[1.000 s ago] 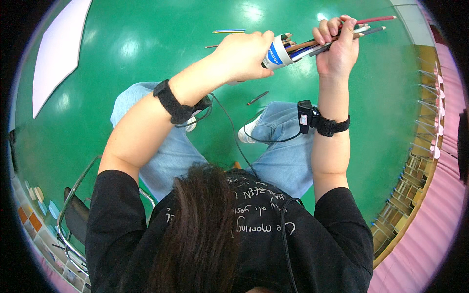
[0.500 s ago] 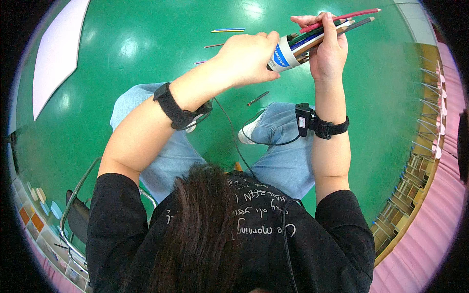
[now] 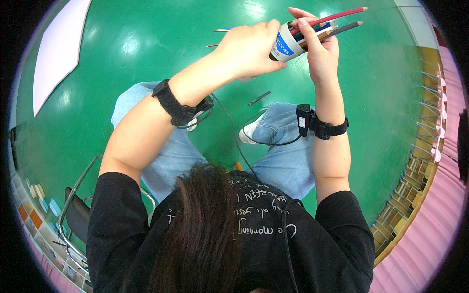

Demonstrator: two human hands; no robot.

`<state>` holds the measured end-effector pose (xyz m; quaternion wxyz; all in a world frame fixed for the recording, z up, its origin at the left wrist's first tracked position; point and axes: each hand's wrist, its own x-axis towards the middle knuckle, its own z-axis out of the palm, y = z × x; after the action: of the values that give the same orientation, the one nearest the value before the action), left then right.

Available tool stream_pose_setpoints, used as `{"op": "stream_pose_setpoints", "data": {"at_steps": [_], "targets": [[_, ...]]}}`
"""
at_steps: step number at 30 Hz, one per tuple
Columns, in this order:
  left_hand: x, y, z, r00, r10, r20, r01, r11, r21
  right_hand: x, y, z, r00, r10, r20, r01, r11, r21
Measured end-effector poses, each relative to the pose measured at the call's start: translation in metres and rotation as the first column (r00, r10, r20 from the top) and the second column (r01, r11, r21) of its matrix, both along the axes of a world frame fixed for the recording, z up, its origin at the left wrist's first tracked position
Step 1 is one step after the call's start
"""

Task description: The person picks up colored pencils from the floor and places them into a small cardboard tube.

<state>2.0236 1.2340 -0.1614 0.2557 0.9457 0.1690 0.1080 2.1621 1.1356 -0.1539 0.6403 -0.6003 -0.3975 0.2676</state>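
My left hand [image 3: 251, 51] is wrapped round a white and blue pencil tube [image 3: 288, 44], which tilts with its mouth up to the right. Several colored pencils stick out of that mouth. Among them, a red pencil [image 3: 342, 15] and a dark grey pencil [image 3: 348, 28] reach furthest out. My right hand [image 3: 320, 58] is at the mouth of the tube, its fingers closed round the pencils. How deep the pencils sit inside is hidden by the tube wall.
On the green floor [image 3: 146, 58], a few thin pencils [image 3: 222, 30] lie beyond my left hand. A dark pencil [image 3: 259, 98] lies near my white shoe [image 3: 250, 133]. A white board [image 3: 61, 53] stands at far left, a chair [image 3: 78, 212] at lower left, shelving [image 3: 405, 190] at right.
My right hand has moved left to the tube, and the pencils now stick out less far. The tube has risen slightly in view. My left arm now covers a purple pencil on the floor.
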Motion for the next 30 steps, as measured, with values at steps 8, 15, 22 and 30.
{"op": "stream_pose_setpoints", "data": {"at_steps": [8,15,22,30], "targets": [[-0.002,0.002,-0.003,0.998,0.001,0.063,-0.001,1.0,0.002,0.002,0.006,-0.007,0.996,0.046,0.079,-0.049,0.998,0.041],[-0.003,0.004,-0.001,1.0,0.009,0.026,-0.009,1.0,-0.006,0.005,0.006,-0.013,0.993,0.052,0.101,-0.058,0.997,0.058],[-0.006,0.007,-0.005,0.999,0.021,0.029,-0.021,1.0,0.014,0.002,0.007,-0.006,0.989,-0.014,0.148,-0.008,0.99,0.143],[-0.008,0.014,-0.001,0.998,0.058,0.018,-0.058,0.997,0.042,-0.002,0.002,0.0,0.791,0.138,0.596,-0.189,0.982,0.024]]}}
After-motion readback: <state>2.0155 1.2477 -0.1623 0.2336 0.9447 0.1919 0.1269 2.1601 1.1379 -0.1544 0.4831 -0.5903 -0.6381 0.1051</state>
